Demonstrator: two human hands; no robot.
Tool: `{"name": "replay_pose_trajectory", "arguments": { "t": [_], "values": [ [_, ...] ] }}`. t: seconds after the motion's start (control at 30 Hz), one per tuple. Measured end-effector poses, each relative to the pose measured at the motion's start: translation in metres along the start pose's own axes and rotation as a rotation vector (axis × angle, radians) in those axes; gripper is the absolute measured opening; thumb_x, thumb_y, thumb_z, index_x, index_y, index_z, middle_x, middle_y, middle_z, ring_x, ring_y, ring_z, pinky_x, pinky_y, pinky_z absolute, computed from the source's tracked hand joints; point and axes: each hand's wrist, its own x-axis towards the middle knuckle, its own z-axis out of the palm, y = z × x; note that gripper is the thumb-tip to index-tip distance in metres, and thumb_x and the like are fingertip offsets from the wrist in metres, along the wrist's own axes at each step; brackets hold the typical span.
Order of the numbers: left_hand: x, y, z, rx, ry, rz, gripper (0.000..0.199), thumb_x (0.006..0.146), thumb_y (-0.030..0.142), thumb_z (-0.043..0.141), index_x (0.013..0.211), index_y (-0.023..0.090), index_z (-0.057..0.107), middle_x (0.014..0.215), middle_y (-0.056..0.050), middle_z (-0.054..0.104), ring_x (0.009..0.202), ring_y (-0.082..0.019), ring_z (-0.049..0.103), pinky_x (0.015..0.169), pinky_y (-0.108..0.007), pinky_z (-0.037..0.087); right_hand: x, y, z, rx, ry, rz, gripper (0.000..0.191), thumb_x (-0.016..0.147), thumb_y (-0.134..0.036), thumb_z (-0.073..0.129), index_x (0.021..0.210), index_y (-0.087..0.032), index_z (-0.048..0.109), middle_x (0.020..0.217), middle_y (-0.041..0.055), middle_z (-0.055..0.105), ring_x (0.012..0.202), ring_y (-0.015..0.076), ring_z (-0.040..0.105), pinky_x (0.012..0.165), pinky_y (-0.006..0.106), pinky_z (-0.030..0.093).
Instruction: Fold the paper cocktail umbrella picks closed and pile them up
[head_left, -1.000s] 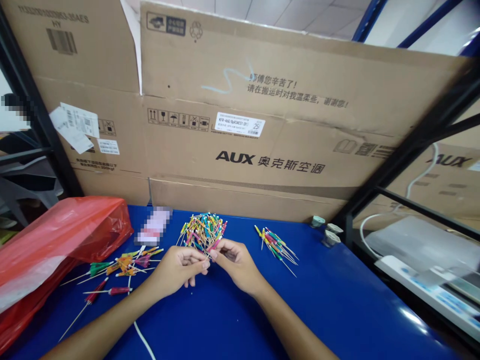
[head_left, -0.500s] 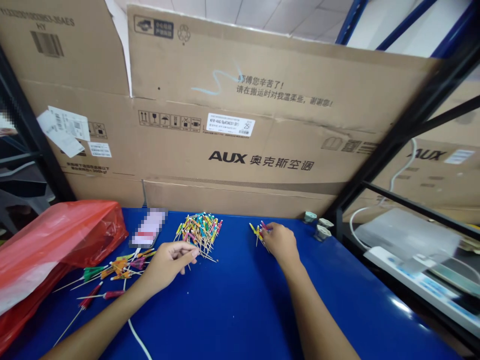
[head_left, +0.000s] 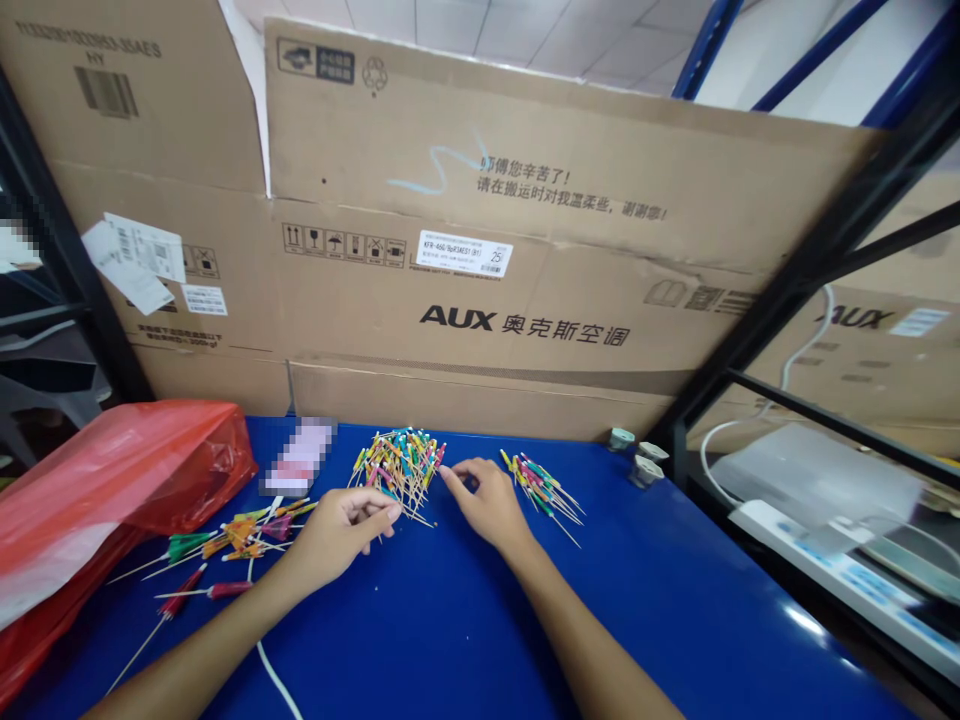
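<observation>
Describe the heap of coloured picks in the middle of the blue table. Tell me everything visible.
The heap of picks is a loose, crisscrossed tangle of thin, pale, wood-looking sticks with yellow, green, blue, pink and red tips. It sits on the blue tabletop, with some sticks splayed at its base. The left hand and right hand are near its lower edge and right side; contact cannot be told.

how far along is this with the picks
Looks fairly early. Done: a small group of coloured-tipped picks lies apart at the right of the blue table. In hand: the right hand reaches open toward the central heap of picks, and the left hand rests at its edge, though I cannot tell whether it pinches a pick. Left: that heap, clearly far bigger than the small group.
</observation>
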Motion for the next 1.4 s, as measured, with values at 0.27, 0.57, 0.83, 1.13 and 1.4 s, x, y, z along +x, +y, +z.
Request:
{"name": "replay_pose_trajectory", "arguments": {
  "t": [0.27, 0.57, 0.83, 1.13, 1.4],
  "values": [
    [0.002, 0.000, -0.001, 0.007, 0.005, 0.021, 0.038, 0.085, 0.051, 0.063, 0.096, 0.016, 0.075, 0.070, -0.005, 0.071, 0.048, -0.012, 0.055, 0.047, -0.022, 0.042, 0.001, -0.006, 0.023, 0.046, -0.018, -0.027, 0.022, 0.091, -0.033, 0.057, 0.077, -0.021, 0.069, 0.079, 0.0054, 0.070, 0.074, 0.0207, 0.060, 0.067, 0.030, 0.041],
    [0.004, -0.007, 0.000, -0.027, 0.021, 0.051, 0.045, 0.087, 0.048, 0.062, 0.122, 0.020, 0.069, 0.079, -0.004, 0.070, 0.048, -0.011, 0.052, 0.046, -0.023, 0.041, -0.007, -0.029, -0.005, 0.352, -0.123, -0.183, 0.022, 0.095, -0.033, 0.055, 0.080, -0.021, 0.066, 0.078, 0.0036, 0.066, 0.077, 0.0184, 0.058, 0.073, 0.030, 0.044],
    [0.004, -0.005, 0.002, -0.064, 0.088, 0.154, 0.034, 0.083, 0.045, 0.068, 0.098, 0.016, 0.075, 0.090, -0.006, 0.066, 0.050, -0.009, 0.049, 0.046, -0.023, 0.038, -0.017, -0.057, -0.003, 0.456, -0.334, -0.350, 0.016, 0.094, -0.029, 0.059, 0.081, -0.021, 0.065, 0.081, 0.0024, 0.065, 0.077, 0.0159, 0.058, 0.075, 0.029, 0.045],
    [0.000, -0.009, 0.004, 0.088, 0.081, 0.128, 0.031, 0.083, 0.047, 0.068, 0.088, 0.017, 0.073, 0.050, 0.006, 0.042, 0.046, -0.009, 0.031, 0.047, -0.022, 0.023, -0.016, -0.053, -0.005, 0.524, -0.301, -0.229, 0.018, 0.088, -0.038, 0.068, 0.092, -0.020, 0.069, 0.080, 0.0022, 0.067, 0.074, 0.0156, 0.060, 0.073, 0.028, 0.046],
    [-0.003, 0.002, 0.003, 0.278, 0.116, 0.246, 0.030, 0.084, 0.048, 0.067, 0.093, 0.022, 0.079, 0.078, -0.004, 0.069, 0.050, -0.011, 0.039, 0.053, -0.025, 0.031, -0.019, -0.054, -0.002, 0.709, -0.312, -0.120, 0.021, 0.090, -0.038, 0.065, 0.098, -0.019, 0.069, 0.089, 0.0045, 0.070, 0.076, 0.0158, 0.061, 0.071, 0.028, 0.049]
  ]
}}
